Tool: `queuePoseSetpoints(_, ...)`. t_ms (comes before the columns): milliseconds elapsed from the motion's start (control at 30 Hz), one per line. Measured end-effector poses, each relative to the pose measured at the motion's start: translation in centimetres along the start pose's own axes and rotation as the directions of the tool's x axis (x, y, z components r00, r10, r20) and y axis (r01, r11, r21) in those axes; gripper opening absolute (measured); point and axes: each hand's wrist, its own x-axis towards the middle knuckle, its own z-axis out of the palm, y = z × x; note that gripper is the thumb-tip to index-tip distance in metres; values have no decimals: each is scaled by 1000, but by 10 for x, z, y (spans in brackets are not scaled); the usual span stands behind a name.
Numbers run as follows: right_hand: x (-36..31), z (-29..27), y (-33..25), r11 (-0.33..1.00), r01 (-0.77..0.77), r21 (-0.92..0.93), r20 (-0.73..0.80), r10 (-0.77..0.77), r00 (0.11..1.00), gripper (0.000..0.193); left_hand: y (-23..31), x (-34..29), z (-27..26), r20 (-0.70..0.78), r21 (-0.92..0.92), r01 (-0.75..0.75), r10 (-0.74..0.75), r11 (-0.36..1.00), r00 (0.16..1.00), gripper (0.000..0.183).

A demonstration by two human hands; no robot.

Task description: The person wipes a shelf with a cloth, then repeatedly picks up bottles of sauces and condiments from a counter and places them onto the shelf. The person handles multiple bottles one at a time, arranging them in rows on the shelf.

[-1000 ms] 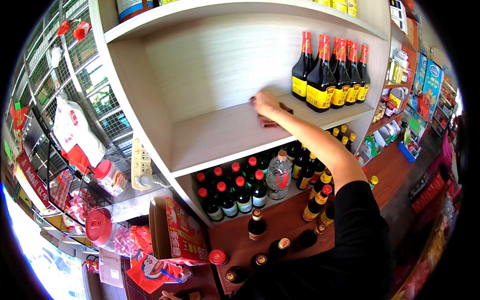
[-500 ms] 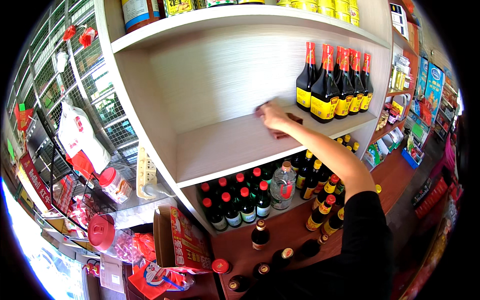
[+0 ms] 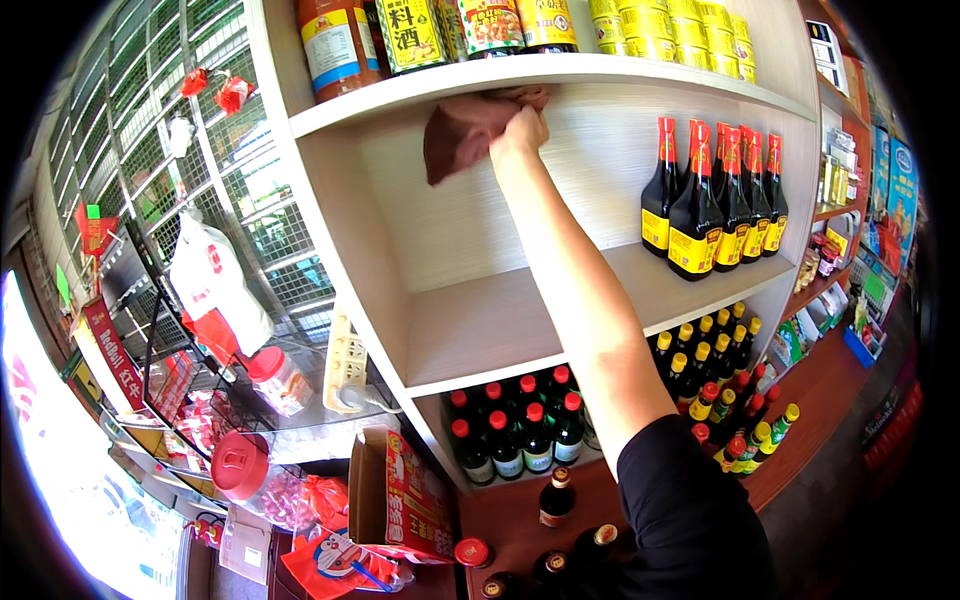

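Observation:
My right hand [image 3: 518, 130] is raised high and shut on a brown cloth [image 3: 458, 135]. It presses the cloth against the back wall of the pale wooden compartment, just under the upper shelf board [image 3: 600, 72]. My arm in a black sleeve reaches up from the lower right, across the bare middle shelf board [image 3: 500, 330]. A group of dark sauce bottles with red necks and yellow labels [image 3: 705, 200] stands on that board to the right of my arm, apart from it. My left hand is out of view.
Jars and bottles [image 3: 400, 35] line the top shelf. Red-capped dark bottles [image 3: 520, 430] and yellow-capped ones [image 3: 720, 370] fill the lower shelf. A wire rack [image 3: 230, 230] with hanging packets stands left, with a red-lidded jar [image 3: 240, 465] and a cardboard box [image 3: 400, 490] below.
My right hand has lifted with the cloth from the middle shelf board, beside the sauce bottles, up and left to the back wall under the upper shelf.

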Motion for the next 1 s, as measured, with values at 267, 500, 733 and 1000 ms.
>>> queuePoseSetpoints(267, -70, 72, 110, 961, -240, 135, 110, 226, 968, 33, 17, -3, -11, 79, 4, 68, -68, 998, 995, 38)
queuePoseSetpoints(500, -149, 81, 87, 778, -352, -520, 92, 461, 883, 21, -43, -9, -17, 120, -75, 70, -60, 995, 991, 41)
queuePoseSetpoints(733, -149, 46, -2, 886, -408, -220, 433, 463, 773, 16, -177, -18, -17, 133, 22, -58, 54, 998, 990, 41)
queuePoseSetpoints(1000, -46, -24, -223, 998, -40, -55, 322, 56, 945, 22, -140, -22, -25, 196, 97, -48, 28, 994, 980, 32)
